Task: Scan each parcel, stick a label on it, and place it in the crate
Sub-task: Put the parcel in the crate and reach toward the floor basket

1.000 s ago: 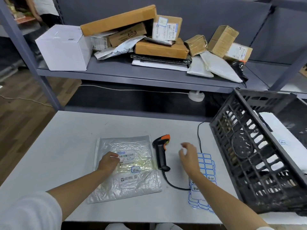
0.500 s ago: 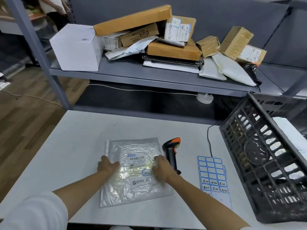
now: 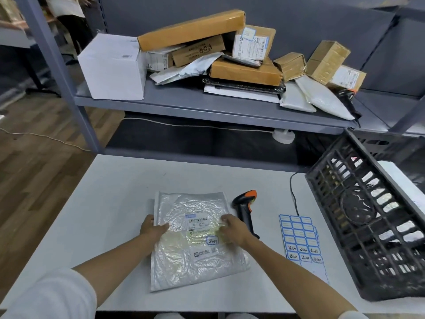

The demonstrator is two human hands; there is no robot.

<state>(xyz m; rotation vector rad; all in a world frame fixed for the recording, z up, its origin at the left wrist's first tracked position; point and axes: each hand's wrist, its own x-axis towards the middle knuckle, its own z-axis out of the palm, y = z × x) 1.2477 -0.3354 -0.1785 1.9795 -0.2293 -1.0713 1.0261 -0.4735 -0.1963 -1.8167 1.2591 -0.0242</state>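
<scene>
Parcel (image 3: pixel 195 240) lies flat on surface (image 3: pixel 110 203), long axis front-back, labelled; left hand (image 3: pixel 153 229) and right hand (image 3: pixel 233 230) grip its side edges; crate (image 3: pixel 368 226) sits right.

A white table (image 3: pixel 110 203) carries a clear bag parcel (image 3: pixel 195 254) at its centre. A scanner (image 3: pixel 245 209) lies just beside it at 3 o'clock, then a label sheet (image 3: pixel 301 240), then a tilted black crate (image 3: pixel 368 217). At 12 o'clock a grey shelf (image 3: pixel 184 102) bears a white box (image 3: pixel 112 67), stacked cartons (image 3: pixel 246 70), and what may be a second scanner (image 3: pixel 348 100).
</scene>
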